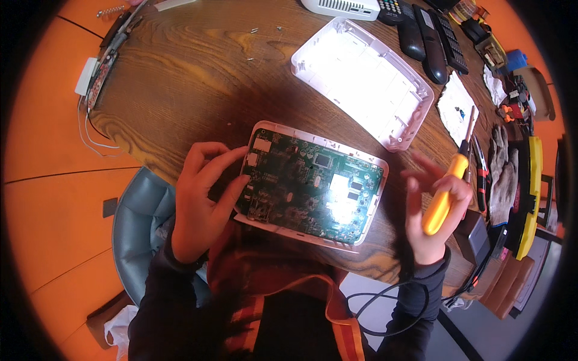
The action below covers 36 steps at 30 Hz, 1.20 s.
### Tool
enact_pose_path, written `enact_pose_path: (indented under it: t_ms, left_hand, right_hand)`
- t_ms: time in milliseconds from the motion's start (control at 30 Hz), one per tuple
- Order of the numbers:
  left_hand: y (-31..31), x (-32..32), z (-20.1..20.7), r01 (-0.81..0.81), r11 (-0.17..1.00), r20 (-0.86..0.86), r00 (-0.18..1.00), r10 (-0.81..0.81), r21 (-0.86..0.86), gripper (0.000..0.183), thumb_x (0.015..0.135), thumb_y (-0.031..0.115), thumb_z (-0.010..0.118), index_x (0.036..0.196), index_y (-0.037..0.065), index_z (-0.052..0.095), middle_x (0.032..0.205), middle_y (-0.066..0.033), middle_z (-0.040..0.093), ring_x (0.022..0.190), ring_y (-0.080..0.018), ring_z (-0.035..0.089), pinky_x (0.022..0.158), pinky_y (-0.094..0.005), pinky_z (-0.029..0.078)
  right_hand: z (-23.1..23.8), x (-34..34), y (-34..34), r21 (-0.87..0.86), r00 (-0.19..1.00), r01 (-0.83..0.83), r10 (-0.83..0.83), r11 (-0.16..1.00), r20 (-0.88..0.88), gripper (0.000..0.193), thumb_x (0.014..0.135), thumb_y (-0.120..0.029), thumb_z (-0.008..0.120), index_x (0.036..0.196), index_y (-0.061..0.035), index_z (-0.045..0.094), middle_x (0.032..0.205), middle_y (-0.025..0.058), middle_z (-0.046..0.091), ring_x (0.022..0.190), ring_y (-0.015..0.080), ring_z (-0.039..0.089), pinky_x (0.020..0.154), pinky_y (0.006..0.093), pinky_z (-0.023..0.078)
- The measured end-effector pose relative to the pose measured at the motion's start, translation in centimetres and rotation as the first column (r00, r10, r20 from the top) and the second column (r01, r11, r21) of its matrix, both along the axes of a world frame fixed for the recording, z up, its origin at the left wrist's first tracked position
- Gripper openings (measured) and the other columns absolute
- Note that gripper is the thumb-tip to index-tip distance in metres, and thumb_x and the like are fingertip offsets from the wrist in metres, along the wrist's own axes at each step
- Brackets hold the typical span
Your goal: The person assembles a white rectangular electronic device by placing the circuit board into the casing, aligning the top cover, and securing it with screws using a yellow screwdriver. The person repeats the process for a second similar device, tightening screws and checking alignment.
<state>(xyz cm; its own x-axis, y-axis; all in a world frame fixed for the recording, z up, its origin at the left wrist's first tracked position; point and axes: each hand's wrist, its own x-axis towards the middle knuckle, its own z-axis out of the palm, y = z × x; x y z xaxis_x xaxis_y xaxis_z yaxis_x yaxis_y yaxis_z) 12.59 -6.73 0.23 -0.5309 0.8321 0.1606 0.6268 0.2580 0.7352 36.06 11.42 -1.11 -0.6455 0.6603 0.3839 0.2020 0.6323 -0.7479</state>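
A green circuit board sits face up in a shallow white plastic casing half near the table's front edge. My left hand grips the casing at its left end, thumb and fingers closing on the edge beside the board. To the right of the casing, my right hand holds a screwdriver by its yellow handle. The shaft points up and away from the board. Behind the casing lies a white plastic cover shell, hollow side up. Glare hides part of the board's right side.
Small screws lie far back on the wooden table. Handsets and a white box-shaped device stand at the back. On the right are white paper, gloves and a yellow-edged tool. A grey chair stands left.
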Motion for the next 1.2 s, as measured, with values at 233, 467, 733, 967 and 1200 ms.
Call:
enact_pose_path:
  t_ms: [233,467,733,967,1200]
  left_hand:
    - [-0.8,0.4,-1.8,-0.108,0.994,-0.061,0.992,0.106,-0.02,0.021,0.074,0.003,0.067,0.094,0.002,0.061,0.097,-0.0112,0.049,0.09,-0.0262,0.05,0.078,-0.0324,0.041]
    - [-0.4,0.5,-1.8,-0.087,0.996,0.035,0.996,0.088,-0.022,0.022,0.076,0.005,0.067,0.097,0.001,0.06,0.099,-0.0114,0.048,0.094,-0.0267,0.048,0.081,-0.0321,0.04]
    - [-1.1,0.6,-1.4,0.024,0.997,0.111,0.994,-0.016,-0.08,0.026,0.074,0.01,0.07,0.097,0.002,0.06,0.102,-0.0108,0.049,0.098,-0.0269,0.048,0.085,-0.0327,0.039]
    - [-1.3,0.5,-0.7,0.337,0.927,0.06,0.935,-0.351,0.166,0.06,0.065,0.028,0.079,0.116,0.009,0.053,0.122,-0.0144,0.045,0.113,-0.028,0.043,0.095,-0.0382,0.034]
    - [-1.9,3.1,-0.5,0.644,0.758,-0.323,0.699,-0.638,-0.104,0.03,0.076,0.019,0.065,0.105,0.011,0.064,0.112,-0.0039,0.056,0.108,-0.0211,0.048,0.087,-0.0371,0.038]
  right_hand:
    - [-0.8,0.1,-1.7,0.082,0.986,-0.127,0.117,0.988,0.123,0.044,0.074,0.005,0.068,0.097,-0.008,0.033,0.098,0.0223,0.064,0.073,0.0207,0.066,0.063,0.0284,0.051]
    - [-1.2,-0.2,-1.8,0.027,0.983,-0.117,0.112,0.993,0.143,0.039,0.078,-0.001,0.066,0.094,-0.0093,0.032,0.108,0.0227,0.062,0.081,0.0216,0.066,0.071,0.028,0.051]
    - [-1.2,0.2,-1.5,0.127,0.982,-0.086,0.062,0.988,0.178,0.035,0.079,-0.003,0.065,0.093,-0.008,0.034,0.103,0.0222,0.064,0.075,0.0208,0.064,0.07,0.0273,0.05]
    - [-1.2,1.0,-1.7,0.048,0.99,-0.135,0.137,0.99,-0.038,0.027,0.092,-0.025,0.052,0.098,-0.0078,0.032,0.105,0.028,0.06,0.095,0.0272,0.061,0.088,0.0336,0.044]
    - [-1.3,1.3,-1.2,0.181,0.955,0.007,0.048,0.983,-0.294,0.047,0.089,-0.048,0.05,0.103,-0.0067,0.034,0.081,0.0297,0.064,0.078,0.0324,0.065,0.078,0.0345,0.048]
